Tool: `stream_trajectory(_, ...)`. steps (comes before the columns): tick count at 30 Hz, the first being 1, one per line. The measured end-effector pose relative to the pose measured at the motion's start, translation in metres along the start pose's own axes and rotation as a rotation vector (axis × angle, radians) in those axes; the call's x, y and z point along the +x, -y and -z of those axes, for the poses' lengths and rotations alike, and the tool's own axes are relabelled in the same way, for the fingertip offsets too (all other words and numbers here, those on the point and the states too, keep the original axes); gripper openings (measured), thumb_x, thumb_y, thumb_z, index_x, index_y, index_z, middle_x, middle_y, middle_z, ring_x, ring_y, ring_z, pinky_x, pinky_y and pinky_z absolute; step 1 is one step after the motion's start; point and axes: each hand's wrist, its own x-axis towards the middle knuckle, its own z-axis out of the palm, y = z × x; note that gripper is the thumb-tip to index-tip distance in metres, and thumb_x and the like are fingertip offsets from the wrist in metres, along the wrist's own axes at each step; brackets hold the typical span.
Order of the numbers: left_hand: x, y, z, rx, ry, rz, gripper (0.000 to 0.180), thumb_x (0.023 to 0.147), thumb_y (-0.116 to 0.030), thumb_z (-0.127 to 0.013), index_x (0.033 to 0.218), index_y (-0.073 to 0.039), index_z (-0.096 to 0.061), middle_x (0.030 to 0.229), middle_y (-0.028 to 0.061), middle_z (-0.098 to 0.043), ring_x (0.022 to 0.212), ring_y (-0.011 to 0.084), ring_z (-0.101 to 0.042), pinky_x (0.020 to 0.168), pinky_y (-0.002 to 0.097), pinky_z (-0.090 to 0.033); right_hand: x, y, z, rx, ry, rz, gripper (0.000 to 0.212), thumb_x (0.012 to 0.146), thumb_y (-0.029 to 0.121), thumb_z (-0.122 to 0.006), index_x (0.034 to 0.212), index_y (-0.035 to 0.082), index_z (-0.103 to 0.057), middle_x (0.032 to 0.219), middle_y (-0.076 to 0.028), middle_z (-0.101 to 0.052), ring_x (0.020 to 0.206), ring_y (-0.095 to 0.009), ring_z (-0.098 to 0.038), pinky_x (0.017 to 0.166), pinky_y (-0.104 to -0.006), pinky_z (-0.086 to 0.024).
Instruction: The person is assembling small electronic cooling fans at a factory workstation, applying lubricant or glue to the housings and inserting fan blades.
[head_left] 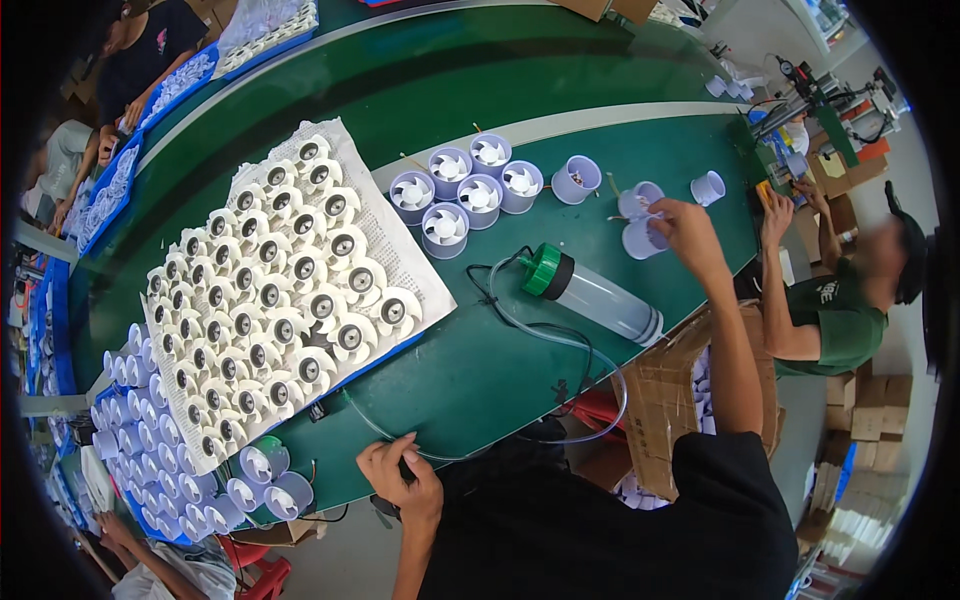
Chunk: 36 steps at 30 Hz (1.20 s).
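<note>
On the right, the fingers of my right hand (685, 235) are closed on the rim of a pale lavender plastic cup (641, 240). A second cup (641, 198) stands just behind it, partly touching. My left hand (402, 475) is at the table's near edge, fingers curled around a thin clear tube (375, 425), whose end reaches toward the fan wheels. The tube loops back past the front edge to a clear cylinder with a green cap (545, 268) lying on the green table.
White fan wheels (270, 295) cover a paper-lined tray at left. Several cups with fans (480, 195) cluster behind the cylinder; more cups (150, 440) fill a blue tray at lower left. A cardboard box (665, 385) stands beside me. Co-workers sit around; one (830, 300) is at right.
</note>
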Motion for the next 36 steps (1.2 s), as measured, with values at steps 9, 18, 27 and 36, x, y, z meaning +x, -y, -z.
stream_trajectory(9,0.002,-0.003,0.001,0.054,-0.012,-0.037,0.013,0.087,-0.005,-0.051,0.095,-0.002,-0.060,0.080,0.0080,-0.059,0.086,0.0264,-0.049,0.080,0.0364,-0.039,-0.016,0.039,-0.007,0.038,0.020,0.238,0.017,0.078,0.006,-0.068,0.095,0.004,-0.068,0.087,-0.018,-0.066,0.078,-0.036,-0.063,0.071,-0.0421,-0.049)
stream_trajectory(18,0.002,-0.005,0.005,0.073,-0.021,-0.001,0.012,0.087,-0.006,-0.051,0.094,-0.003,-0.060,0.089,0.0081,-0.061,0.092,0.0291,-0.049,0.084,0.0380,-0.040,-0.025,0.058,0.026,-0.140,-0.162,0.172,0.025,0.078,0.008,-0.070,0.102,0.005,-0.065,0.083,-0.014,-0.061,0.074,-0.029,-0.062,0.066,-0.0383,-0.050)
stream_trajectory(27,0.006,-0.007,0.001,0.093,-0.016,-0.001,0.011,0.085,-0.005,-0.053,0.092,-0.003,-0.062,0.091,0.0084,-0.061,0.092,0.0296,-0.050,0.084,0.0383,-0.039,0.029,0.091,-0.016,-0.043,-0.111,0.322,0.019,0.081,0.012,-0.069,0.096,0.003,-0.063,0.088,-0.016,-0.062,0.077,-0.032,-0.060,0.069,-0.0407,-0.047)
stream_trajectory(36,0.000,-0.007,-0.002,0.168,-0.049,-0.025,0.013,0.085,-0.007,-0.055,0.093,-0.005,-0.065,0.095,0.0090,-0.057,0.096,0.0299,-0.047,0.086,0.0397,-0.038,-0.013,0.086,0.008,0.157,-0.115,0.194,0.015,0.083,0.010,-0.067,0.095,0.003,-0.062,0.081,-0.014,-0.058,0.068,-0.026,-0.059,0.061,-0.0369,-0.046)
